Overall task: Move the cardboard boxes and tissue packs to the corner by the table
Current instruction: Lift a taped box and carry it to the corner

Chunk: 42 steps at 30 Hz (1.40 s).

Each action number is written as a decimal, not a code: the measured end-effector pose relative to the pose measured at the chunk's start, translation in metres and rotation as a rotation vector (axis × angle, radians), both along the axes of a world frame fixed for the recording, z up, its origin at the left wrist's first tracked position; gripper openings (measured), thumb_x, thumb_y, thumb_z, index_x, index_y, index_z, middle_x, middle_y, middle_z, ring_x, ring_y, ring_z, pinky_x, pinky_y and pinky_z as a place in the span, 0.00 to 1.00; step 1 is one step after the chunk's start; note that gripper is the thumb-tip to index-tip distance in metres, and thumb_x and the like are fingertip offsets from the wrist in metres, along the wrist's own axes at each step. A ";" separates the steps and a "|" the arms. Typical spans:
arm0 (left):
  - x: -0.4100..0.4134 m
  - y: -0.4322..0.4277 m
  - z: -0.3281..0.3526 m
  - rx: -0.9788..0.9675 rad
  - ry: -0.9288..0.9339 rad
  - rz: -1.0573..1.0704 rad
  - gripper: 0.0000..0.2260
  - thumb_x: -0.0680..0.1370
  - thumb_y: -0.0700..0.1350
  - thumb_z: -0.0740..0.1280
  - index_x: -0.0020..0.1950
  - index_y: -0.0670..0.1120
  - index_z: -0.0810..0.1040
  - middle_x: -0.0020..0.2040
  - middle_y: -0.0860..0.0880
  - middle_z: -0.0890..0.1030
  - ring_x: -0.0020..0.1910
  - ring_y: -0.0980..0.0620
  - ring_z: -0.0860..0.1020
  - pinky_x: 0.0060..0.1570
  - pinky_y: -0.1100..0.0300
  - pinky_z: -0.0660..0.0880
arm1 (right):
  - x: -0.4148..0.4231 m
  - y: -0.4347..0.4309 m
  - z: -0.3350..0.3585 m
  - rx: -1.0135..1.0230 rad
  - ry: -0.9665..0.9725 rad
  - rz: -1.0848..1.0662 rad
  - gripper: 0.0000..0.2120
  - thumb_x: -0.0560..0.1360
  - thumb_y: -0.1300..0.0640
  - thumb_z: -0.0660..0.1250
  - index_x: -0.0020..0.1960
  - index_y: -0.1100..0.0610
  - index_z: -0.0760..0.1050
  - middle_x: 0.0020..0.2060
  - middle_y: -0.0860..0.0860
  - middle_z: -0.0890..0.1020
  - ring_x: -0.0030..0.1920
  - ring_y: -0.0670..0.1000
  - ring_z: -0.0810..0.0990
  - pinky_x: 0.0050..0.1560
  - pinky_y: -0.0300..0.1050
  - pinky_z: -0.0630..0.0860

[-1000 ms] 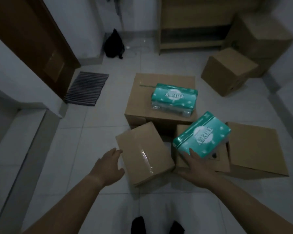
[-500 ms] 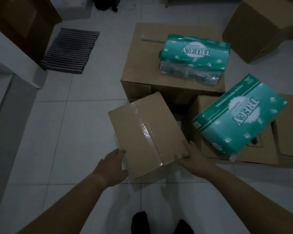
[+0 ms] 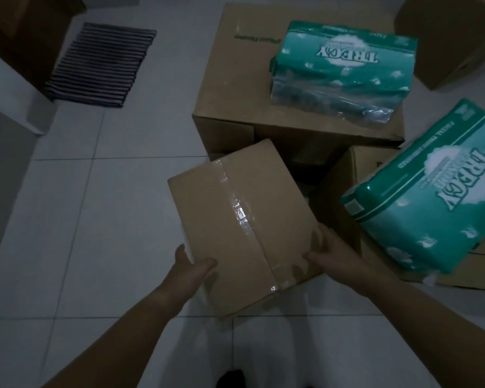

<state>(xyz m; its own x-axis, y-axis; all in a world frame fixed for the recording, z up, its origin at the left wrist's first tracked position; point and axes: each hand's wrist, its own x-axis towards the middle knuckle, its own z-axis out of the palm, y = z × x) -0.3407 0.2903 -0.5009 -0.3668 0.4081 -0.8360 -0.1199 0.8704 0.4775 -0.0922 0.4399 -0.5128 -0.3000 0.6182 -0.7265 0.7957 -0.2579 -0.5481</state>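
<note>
A small taped cardboard box (image 3: 235, 219) sits on the white floor in front of me. My left hand (image 3: 189, 268) holds its near left edge, thumb on top. My right hand (image 3: 329, 254) holds its near right corner, thumb on the top face. Behind it stands a large cardboard box (image 3: 235, 88) with a green tissue pack (image 3: 345, 60) on top. A second green tissue pack (image 3: 437, 191) lies tilted on a lower cardboard box (image 3: 336, 197) at the right.
A striped doormat (image 3: 101, 63) lies at the upper left beside a dark wooden door (image 3: 20, 26). Another cardboard box (image 3: 454, 35) stands at the top right. A grey step (image 3: 0, 175) runs along the left. My feet show at the bottom.
I have leaned closer to the boxes. Both hands have closed in on the small box, from hovering beside it to holding its near edges with thumbs on top.
</note>
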 end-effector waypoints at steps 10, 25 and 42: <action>0.020 -0.030 -0.038 -0.087 -0.239 0.201 0.35 0.77 0.42 0.69 0.78 0.43 0.51 0.74 0.45 0.66 0.68 0.46 0.68 0.62 0.54 0.66 | 0.004 -0.012 -0.032 -0.006 -0.116 -0.084 0.38 0.72 0.53 0.70 0.77 0.49 0.56 0.73 0.52 0.66 0.70 0.56 0.68 0.69 0.51 0.67; -0.030 -0.075 0.043 -0.053 -0.078 0.255 0.19 0.80 0.41 0.60 0.64 0.63 0.68 0.59 0.52 0.78 0.54 0.44 0.79 0.48 0.42 0.79 | -0.035 -0.052 0.043 -0.041 0.225 -0.230 0.26 0.78 0.62 0.64 0.71 0.43 0.62 0.58 0.44 0.72 0.55 0.45 0.72 0.58 0.41 0.70; -0.034 -0.074 0.447 0.560 0.193 0.081 0.26 0.78 0.39 0.63 0.68 0.65 0.65 0.61 0.60 0.75 0.55 0.52 0.79 0.48 0.50 0.81 | -0.008 -0.071 0.441 0.392 0.520 -0.284 0.27 0.77 0.59 0.68 0.71 0.42 0.66 0.59 0.38 0.80 0.55 0.36 0.79 0.63 0.45 0.76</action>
